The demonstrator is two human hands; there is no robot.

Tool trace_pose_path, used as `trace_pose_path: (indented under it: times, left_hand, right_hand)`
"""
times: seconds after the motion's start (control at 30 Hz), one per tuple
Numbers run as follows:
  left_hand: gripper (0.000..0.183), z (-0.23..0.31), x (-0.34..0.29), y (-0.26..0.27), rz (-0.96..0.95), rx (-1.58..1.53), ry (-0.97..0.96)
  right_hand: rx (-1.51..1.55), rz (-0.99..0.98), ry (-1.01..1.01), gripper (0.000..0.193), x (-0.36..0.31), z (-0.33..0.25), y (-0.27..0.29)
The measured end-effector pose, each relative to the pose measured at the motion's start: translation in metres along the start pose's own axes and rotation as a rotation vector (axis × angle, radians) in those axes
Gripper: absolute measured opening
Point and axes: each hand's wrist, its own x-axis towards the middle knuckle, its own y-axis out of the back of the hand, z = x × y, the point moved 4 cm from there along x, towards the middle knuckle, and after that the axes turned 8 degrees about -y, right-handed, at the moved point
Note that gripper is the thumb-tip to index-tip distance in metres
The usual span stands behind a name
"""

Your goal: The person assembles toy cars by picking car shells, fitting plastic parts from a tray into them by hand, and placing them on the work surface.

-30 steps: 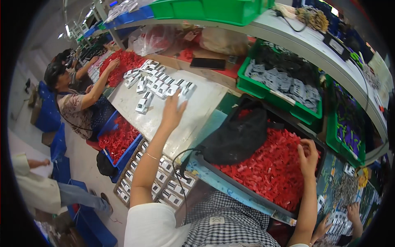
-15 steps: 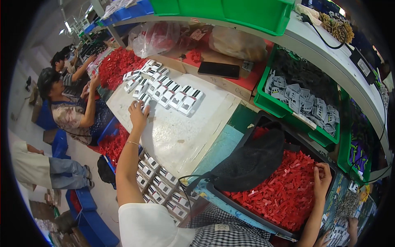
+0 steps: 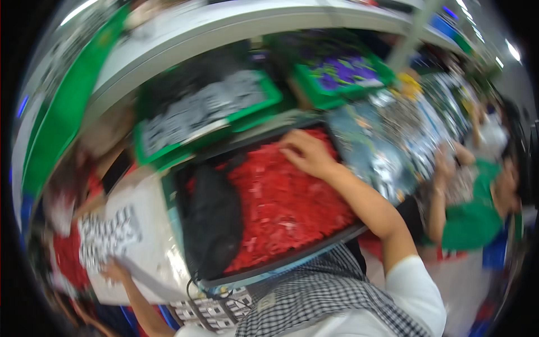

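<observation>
My left hand [image 3: 115,272] is at the near edge of a block of white toy cars [image 3: 109,236] with dark stripes on a white tabletop [image 3: 147,253]. Its fingers touch or nearly touch the closest car, but blur hides how they are set. My right hand [image 3: 310,154] hovers over the far side of a black tray [image 3: 351,231] full of small red plastic pieces [image 3: 275,208]. Its fingers are loosely bent with the thumb apart, and I make out nothing between them. A black mesh cloth or bag [image 3: 210,222] covers the tray's left part.
Behind the tray stand one green bin [image 3: 272,92] with grey parts and another green bin [image 3: 320,101] with purple ones. A white shelf [image 3: 224,25] arches above. More white cars sit in a divided box [image 3: 216,309] below. Co-workers sit at the right, one in green [image 3: 474,224].
My view has swung to the right and blurred. My right hand has moved from the tray's right edge in over the red pieces. My left hand stays by the cars.
</observation>
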Motion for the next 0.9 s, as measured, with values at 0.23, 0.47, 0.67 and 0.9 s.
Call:
trace_pose_path:
  times: [0.23, 0.47, 0.67, 0.9]
  left_hand:
    - [0.048, 0.151, -0.104, 0.196, 0.211, -0.835, -0.801]
    - [0.035, 0.180, -0.266, 0.387, -0.101, -0.988, -1.237]
    - [0.038, 0.241, -0.335, 0.450, -0.214, -1.170, -1.637]
    - [0.034, 0.298, -0.410, 0.516, -0.041, -1.393, -2.057]
  right_hand:
    - [0.030, 0.176, -0.059, 0.012, -0.014, -0.012, 0.061]
    - [-0.395, 0.227, -0.365, 0.028, -0.137, 0.049, 0.159]
    - [-0.540, 0.119, -0.698, 0.076, -0.266, 0.069, 0.160]
    - [0.004, 0.504, -0.846, 0.026, -0.284, 0.073, 0.181]
